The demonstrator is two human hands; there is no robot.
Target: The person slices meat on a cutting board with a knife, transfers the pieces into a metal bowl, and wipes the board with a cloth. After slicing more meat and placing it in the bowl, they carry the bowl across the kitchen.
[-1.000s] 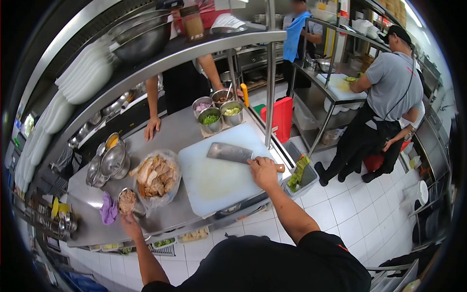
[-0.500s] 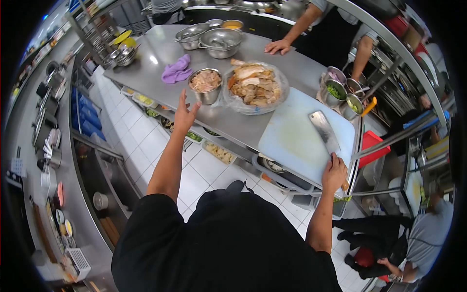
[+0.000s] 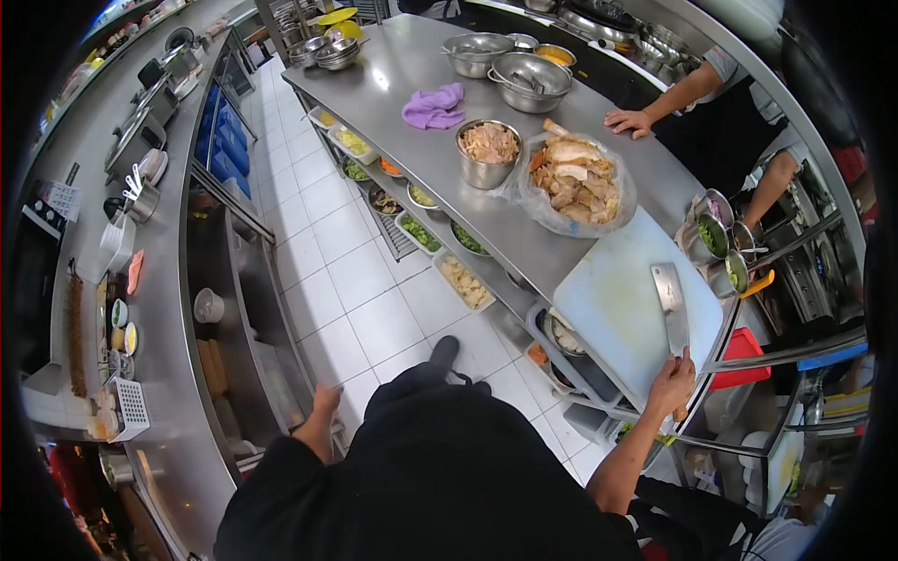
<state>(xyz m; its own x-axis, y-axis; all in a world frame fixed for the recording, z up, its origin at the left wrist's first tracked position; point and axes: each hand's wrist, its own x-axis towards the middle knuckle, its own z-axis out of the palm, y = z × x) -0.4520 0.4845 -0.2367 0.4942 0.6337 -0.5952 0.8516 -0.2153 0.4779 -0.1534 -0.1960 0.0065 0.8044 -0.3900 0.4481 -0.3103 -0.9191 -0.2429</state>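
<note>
The handle of a cleaver (image 3: 670, 297) is in my right hand (image 3: 672, 383), which is closed around it at the near edge of the white cutting board (image 3: 613, 309). The cleaver's broad blade lies over the board, pointing away from me. My left hand (image 3: 323, 408) hangs low by my side, above the floor and near the left counter; its fingers are too small and turned away to make out. Beyond the board sits a clear plastic bag (image 3: 608, 220) holding cooked poultry pieces (image 3: 578, 173). Beside it stands a steel pot (image 3: 486, 171) of chopped meat (image 3: 489, 143).
A purple cloth (image 3: 434, 107) and steel colanders (image 3: 531, 84) lie farther along the steel table (image 3: 393, 65). Another person's hand (image 3: 629, 122) rests on its far side. Food containers (image 3: 463, 282) line the shelf below. The left counter (image 3: 178, 309) runs alongside a tiled floor (image 3: 341, 266).
My left hand has dropped from in front of the steel pot to my side. My view has swung left, while my right hand keeps its hold on the cleaver.
</note>
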